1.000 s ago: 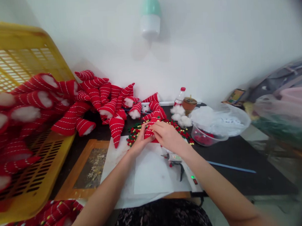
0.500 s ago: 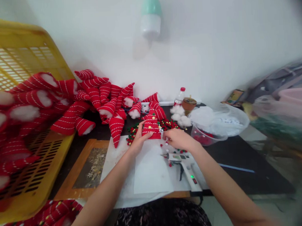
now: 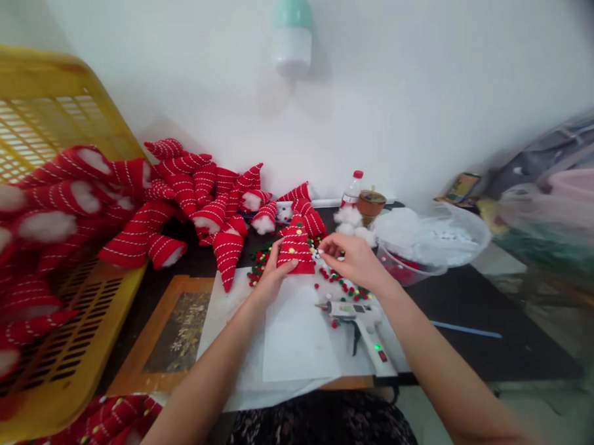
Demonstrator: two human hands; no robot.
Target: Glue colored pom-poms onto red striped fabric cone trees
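My left hand [image 3: 274, 274] is closed around the lower left side of a red cone-shaped cloth hat [image 3: 297, 249] with white dashed stripes and a few small pompoms on it. Beside the hat's right edge, my right hand [image 3: 350, 256] pinches what looks like a small white pompom [image 3: 320, 252] at the fingertips. Loose red, green and white pompoms [image 3: 346, 287] lie under and around that hand. A white glue gun [image 3: 357, 315] with a green light rests on its side below it, nozzle to the left. White paper [image 3: 299, 334] lies under both hands.
A yellow basket [image 3: 106, 303] full of stuffed red striped cones stands at left, with more cones [image 3: 182, 181] piled behind. A bottle [image 3: 353, 188], a brown cup [image 3: 372, 203], white stuffing [image 3: 348, 217] and a plastic tub [image 3: 402, 270] stand back right. A blue stick [image 3: 469, 330] lies at right.
My right hand has moved up and slightly right from the loose pompoms, uncovering more of them. My left hand still holds the hat in nearly the same place.
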